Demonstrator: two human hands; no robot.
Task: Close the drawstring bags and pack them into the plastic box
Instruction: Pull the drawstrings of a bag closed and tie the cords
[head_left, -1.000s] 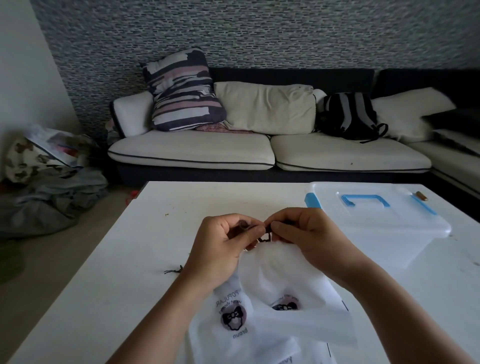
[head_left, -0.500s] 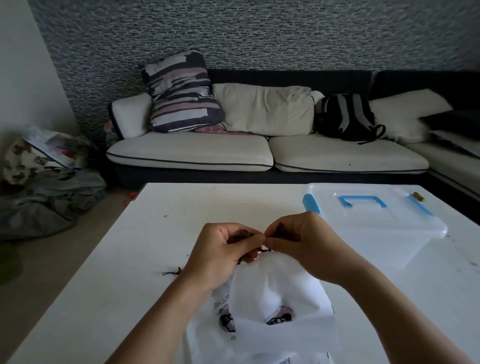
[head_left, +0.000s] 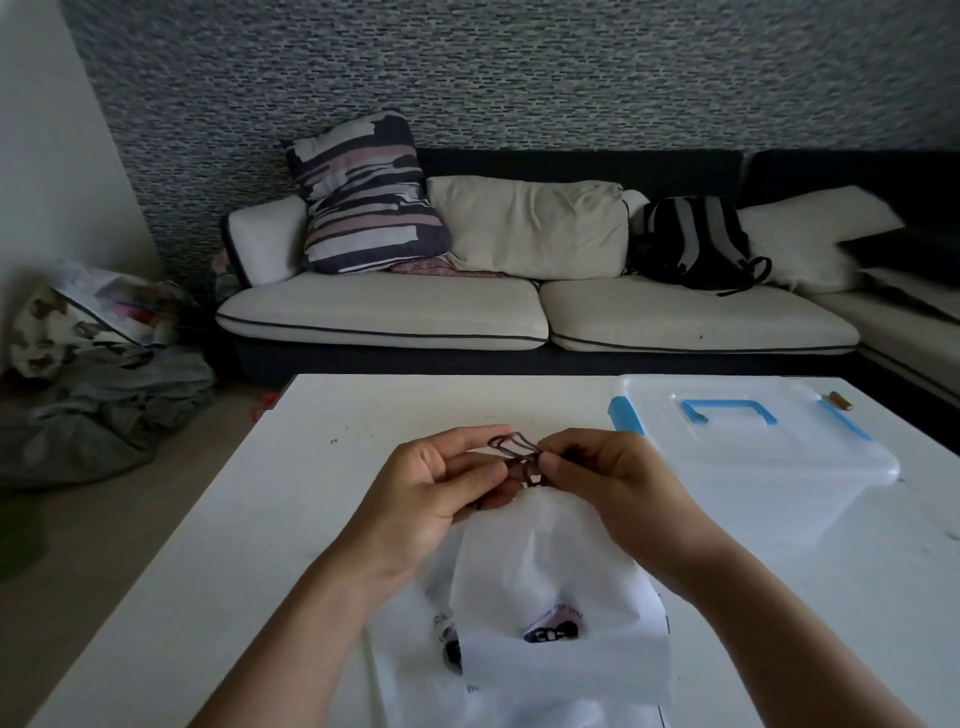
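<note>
Both hands pinch the dark cord (head_left: 514, 453) above the bag (head_left: 540, 561): left hand (head_left: 441, 499) on one loop, right hand (head_left: 602, 478) on the other. The bag sits left of the lidded box (head_left: 753, 457). Pulling the loops evenly apart should cinch the mouth without tearing.

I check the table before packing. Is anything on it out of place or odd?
One small thing: a little brown cylinder lies on the table beside the closed plastic box, unrelated to the bags. What it is cannot be told.
</note>
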